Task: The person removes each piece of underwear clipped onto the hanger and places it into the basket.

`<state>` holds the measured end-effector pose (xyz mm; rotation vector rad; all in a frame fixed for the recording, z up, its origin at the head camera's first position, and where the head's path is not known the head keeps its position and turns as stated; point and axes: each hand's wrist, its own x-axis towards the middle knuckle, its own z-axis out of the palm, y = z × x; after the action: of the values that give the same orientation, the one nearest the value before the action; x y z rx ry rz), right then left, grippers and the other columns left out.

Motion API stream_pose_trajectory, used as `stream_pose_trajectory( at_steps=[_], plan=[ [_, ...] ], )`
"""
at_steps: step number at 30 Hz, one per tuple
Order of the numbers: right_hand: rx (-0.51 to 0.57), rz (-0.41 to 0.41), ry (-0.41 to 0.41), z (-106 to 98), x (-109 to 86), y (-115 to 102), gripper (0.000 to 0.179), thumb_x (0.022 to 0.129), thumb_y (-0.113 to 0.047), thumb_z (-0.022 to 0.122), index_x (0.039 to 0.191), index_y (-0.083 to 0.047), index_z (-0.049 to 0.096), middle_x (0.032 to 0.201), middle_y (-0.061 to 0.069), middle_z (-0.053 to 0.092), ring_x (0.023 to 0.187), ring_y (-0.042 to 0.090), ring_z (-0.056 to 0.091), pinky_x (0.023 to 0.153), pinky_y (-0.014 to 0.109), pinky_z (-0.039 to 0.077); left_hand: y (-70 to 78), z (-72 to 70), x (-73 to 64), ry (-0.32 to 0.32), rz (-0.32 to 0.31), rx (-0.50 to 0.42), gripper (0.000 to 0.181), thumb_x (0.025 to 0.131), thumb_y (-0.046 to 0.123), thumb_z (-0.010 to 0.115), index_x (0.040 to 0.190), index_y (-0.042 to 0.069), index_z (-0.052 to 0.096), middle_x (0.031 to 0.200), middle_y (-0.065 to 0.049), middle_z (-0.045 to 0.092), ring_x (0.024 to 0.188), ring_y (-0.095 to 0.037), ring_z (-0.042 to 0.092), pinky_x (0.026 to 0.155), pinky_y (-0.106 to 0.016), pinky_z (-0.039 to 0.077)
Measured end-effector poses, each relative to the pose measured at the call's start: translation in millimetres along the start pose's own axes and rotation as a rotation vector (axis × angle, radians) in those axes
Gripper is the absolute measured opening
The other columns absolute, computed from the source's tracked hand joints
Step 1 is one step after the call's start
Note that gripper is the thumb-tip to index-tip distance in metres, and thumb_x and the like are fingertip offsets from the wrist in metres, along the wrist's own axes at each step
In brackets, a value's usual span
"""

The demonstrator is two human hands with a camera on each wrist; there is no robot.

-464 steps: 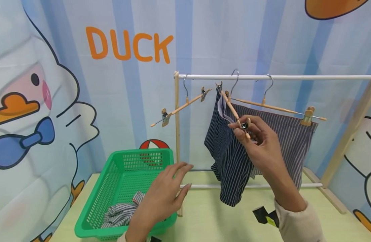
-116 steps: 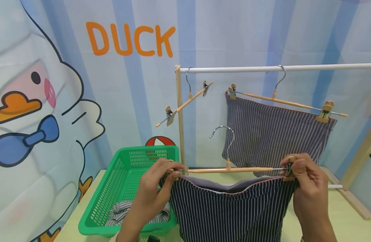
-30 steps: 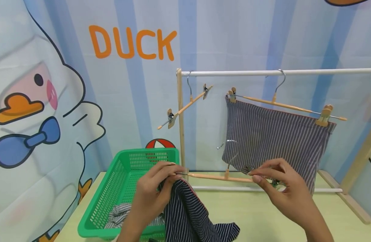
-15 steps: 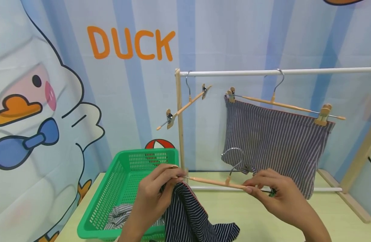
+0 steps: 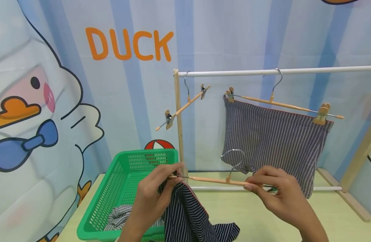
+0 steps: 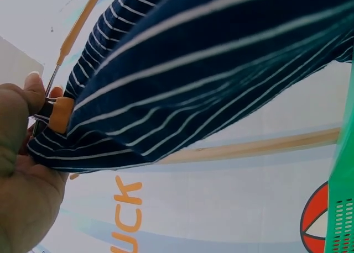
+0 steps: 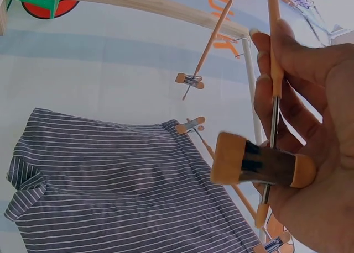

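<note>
Beneath both hands spreads a pale table (image 5: 221, 205), and behind them hangs a blue-striped backdrop (image 5: 143, 84) with orange letters (image 5: 129, 45) reading DUCK and a big duck (image 5: 28, 188) far to the left. Above and beyond the grip runs the white rail (image 5: 233, 73) of a rack, bearing a bare hanger (image 5: 185, 107) and, to the right, grey striped shorts (image 5: 273, 141) clipped on another. Just beside the left hand (image 5: 152, 191) stands a green basket (image 5: 96, 235) with striped cloth (image 5: 120, 215) inside.

The left hand pinches the left clip (image 6: 61, 115) of the held hanger (image 5: 209, 181), from which the dark shorts (image 5: 185, 215) droop below the fingers by one corner. The right hand (image 5: 277, 186) pinches the hanger's bar near its other end; the right clip (image 7: 260, 162) sits by that palm with no cloth in it.

In the head view the left fingers cover their clip, and the right hand hides most of the other. The bottom edge cuts off the dark shorts, and the left forearm masks part of the basket. The rail leaves the view at right. A dark scrap below the basket is too little seen to name.
</note>
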<state>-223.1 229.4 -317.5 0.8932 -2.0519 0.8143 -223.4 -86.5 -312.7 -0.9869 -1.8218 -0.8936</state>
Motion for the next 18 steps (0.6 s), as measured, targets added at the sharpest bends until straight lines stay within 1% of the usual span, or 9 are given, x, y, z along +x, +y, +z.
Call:
stream_pose_trajectory(
  at_steps=[2, 5, 8, 11, 15, 18],
  plan=[
    [0.008, -0.013, 0.032, 0.7, 0.3, -0.6, 0.036, 0.068, 0.007, 0.083, 0.086, -0.023, 0.077, 0.084, -0.016, 0.063, 0.074, -0.003, 0.053, 0.068, 0.016, 0.041, 0.9, -0.5, 0.7, -0.010, -0.013, 0.001, 0.042, 0.093, 0.007, 0.066, 0.134, 0.004, 0.059, 0.100, -0.006, 0.069, 0.086, -0.014, 0.069, 0.077, -0.014, 0.055],
    [0.009, -0.030, 0.063, 1.2, 0.0, -0.9, 0.035, 0.066, 0.008, 0.083, 0.085, -0.021, 0.079, 0.082, -0.014, 0.064, 0.073, -0.002, 0.051, 0.069, 0.017, 0.038, 1.7, -1.1, 1.6, -0.022, -0.033, -0.006, 0.051, 0.089, 0.001, 0.070, 0.137, 0.004, 0.055, 0.099, -0.005, 0.070, 0.085, -0.014, 0.071, 0.078, -0.015, 0.055],
    [-0.005, -0.020, 0.063, 0.4, 0.3, -1.9, 0.034, 0.066, 0.008, 0.084, 0.085, -0.021, 0.079, 0.081, -0.015, 0.063, 0.073, -0.003, 0.050, 0.070, 0.016, 0.038, 1.4, -2.3, 1.3, -0.040, -0.076, -0.033, 0.047, 0.090, 0.002, 0.068, 0.136, 0.004, 0.057, 0.099, -0.005, 0.070, 0.087, -0.015, 0.072, 0.079, -0.016, 0.056],
    [-0.035, -0.010, 0.051, -0.6, 1.1, -2.8, 0.034, 0.066, 0.007, 0.084, 0.084, -0.021, 0.079, 0.081, -0.017, 0.062, 0.072, -0.004, 0.048, 0.069, 0.016, 0.038, 0.5, -4.0, 0.1, -0.062, -0.151, -0.056, 0.042, 0.093, 0.005, 0.066, 0.134, 0.008, 0.059, 0.100, -0.003, 0.070, 0.088, -0.013, 0.071, 0.077, -0.020, 0.057],
    [-0.050, -0.019, 0.050, -1.0, 2.0, -3.5, 0.034, 0.066, 0.007, 0.084, 0.083, -0.021, 0.079, 0.081, -0.017, 0.060, 0.070, -0.005, 0.048, 0.065, 0.015, 0.039, -0.5, -5.6, -2.3, -0.080, -0.248, -0.052, 0.035, 0.095, 0.010, 0.065, 0.130, 0.013, 0.064, 0.103, 0.001, 0.070, 0.090, -0.009, 0.067, 0.075, -0.024, 0.058],
    [-0.051, -0.023, 0.049, -1.4, 2.0, -3.9, 0.034, 0.065, 0.007, 0.085, 0.083, -0.021, 0.078, 0.081, -0.018, 0.060, 0.069, -0.006, 0.048, 0.062, 0.014, 0.039, -0.9, -5.3, -3.4, -0.084, -0.284, -0.056, 0.029, 0.095, 0.011, 0.065, 0.124, 0.014, 0.067, 0.105, 0.001, 0.069, 0.091, -0.007, 0.066, 0.077, -0.026, 0.058]
  ],
)
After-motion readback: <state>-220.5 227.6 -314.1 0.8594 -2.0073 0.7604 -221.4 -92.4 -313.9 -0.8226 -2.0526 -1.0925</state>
